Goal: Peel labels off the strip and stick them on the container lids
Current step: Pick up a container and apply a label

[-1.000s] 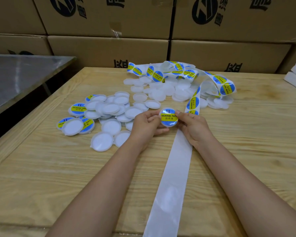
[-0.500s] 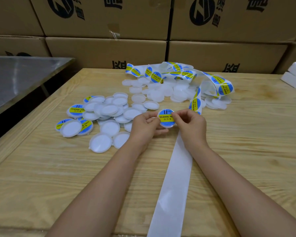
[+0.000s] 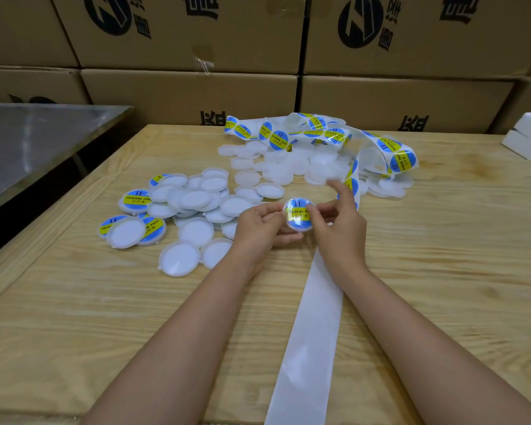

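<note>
— What are the hands doing with the lid (image 3: pixel 298 223)?

— Both are holding it up just above the middle of the tabletop (image 3: pixel 74 317). The left hand (image 3: pixel 259 223) is gripping its left rim, with the fingers curling in underneath and the thumb lying on top. The right hand (image 3: pixel 339 231) is pinching the right rim, the thumb pressing on the face. Its forefinger is sticking up, apart from the others and blurred.

— Is the label (image 3: pixel 297 210) sitting on it?

— Yes, a round blue and yellow one is covering the lid's face. I cannot tell whether it is lying flat all over.

— And the strip (image 3: pixel 310 332)?

— Its bare white backing is running from the near edge of the tabletop up under the right wrist. Beyond the hand it is carrying labels again and looping in loose folds near the far edge, right of centre.

— Where are the other lids lying?

— A heap of plain lids (image 3: pixel 196 200) is spreading left of the hands, towards the left edge. A few labelled lids (image 3: pixel 135 199) are lying on its left side, partly under plain ones. A paler heap (image 3: pixel 292 164) is lying under the looped strip by the far edge.

— Anything around the table?

— Cardboard boxes (image 3: pixel 190 96) are standing stacked behind the far edge, a metal table (image 3: pixel 37 139) is standing off the left edge, and a white block (image 3: pixel 528 139) is sitting at the far right corner.
</note>
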Available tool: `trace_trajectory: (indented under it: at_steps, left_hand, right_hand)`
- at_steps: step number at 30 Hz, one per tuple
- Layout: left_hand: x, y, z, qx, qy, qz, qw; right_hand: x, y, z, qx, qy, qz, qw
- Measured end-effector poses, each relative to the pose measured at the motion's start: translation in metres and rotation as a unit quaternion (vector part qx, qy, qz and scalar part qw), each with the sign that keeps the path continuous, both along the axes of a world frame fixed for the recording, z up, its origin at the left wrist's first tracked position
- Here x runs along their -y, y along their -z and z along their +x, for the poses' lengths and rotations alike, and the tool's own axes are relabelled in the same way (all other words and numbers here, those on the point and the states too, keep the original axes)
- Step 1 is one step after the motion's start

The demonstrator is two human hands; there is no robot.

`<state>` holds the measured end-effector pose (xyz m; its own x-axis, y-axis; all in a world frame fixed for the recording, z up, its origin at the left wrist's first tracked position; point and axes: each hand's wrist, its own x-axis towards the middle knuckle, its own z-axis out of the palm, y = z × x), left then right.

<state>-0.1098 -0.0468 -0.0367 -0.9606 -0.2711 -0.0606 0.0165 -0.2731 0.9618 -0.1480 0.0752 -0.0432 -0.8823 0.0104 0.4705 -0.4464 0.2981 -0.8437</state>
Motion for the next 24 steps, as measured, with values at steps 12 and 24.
trace_trajectory:
  at_steps: [12, 24]
  left_hand:
    - [-0.005, 0.000, 0.002, -0.043, 0.007, 0.006, 0.999]
    - [0.003, 0.000, -0.001, -0.034, -0.007, 0.052, 0.998]
  right_hand:
    - [0.006, 0.001, -0.001, 0.053, -0.022, -0.026, 0.998]
    - [-0.001, -0.004, 0.005, 0.009, -0.104, -0.025, 0.994]
